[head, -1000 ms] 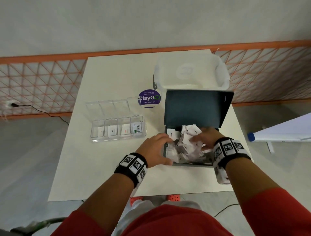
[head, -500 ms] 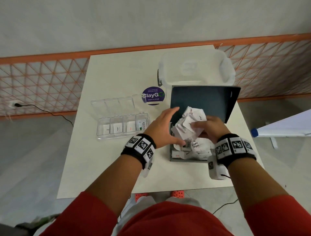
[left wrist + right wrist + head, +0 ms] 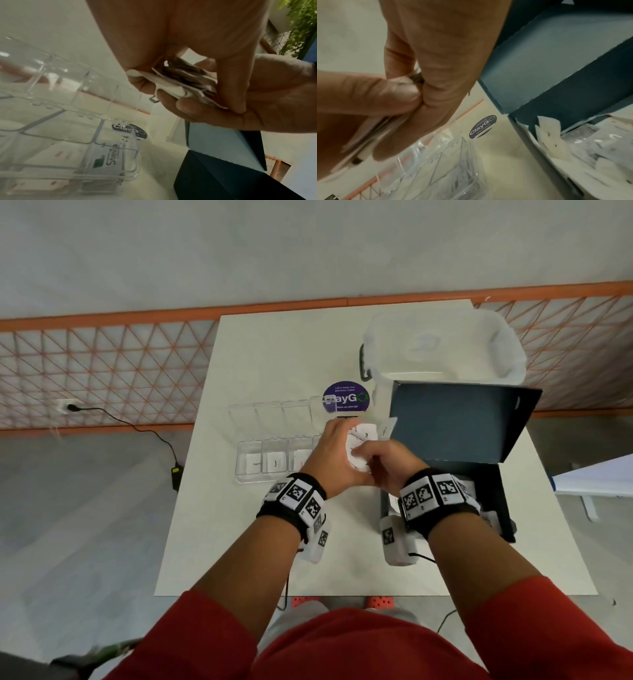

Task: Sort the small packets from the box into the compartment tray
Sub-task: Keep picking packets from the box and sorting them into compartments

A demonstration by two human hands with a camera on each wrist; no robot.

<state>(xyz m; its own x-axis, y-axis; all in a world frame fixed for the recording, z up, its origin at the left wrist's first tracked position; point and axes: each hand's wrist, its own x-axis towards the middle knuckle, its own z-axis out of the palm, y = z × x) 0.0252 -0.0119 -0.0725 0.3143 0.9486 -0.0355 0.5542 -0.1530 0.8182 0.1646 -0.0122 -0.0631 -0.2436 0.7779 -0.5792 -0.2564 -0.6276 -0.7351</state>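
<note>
Cupping a bunch of small white packets between them, both hands meet above the desk, between the clear compartment tray and the dark box. The left hand curls its fingers under the bunch; the right hand pinches it from the other side. Only the left wrist view shows the packets fanned in layers across the fingers and a green-printed packet lying in the tray's end compartment. Only the right wrist view shows more packets left in the box.
</note>
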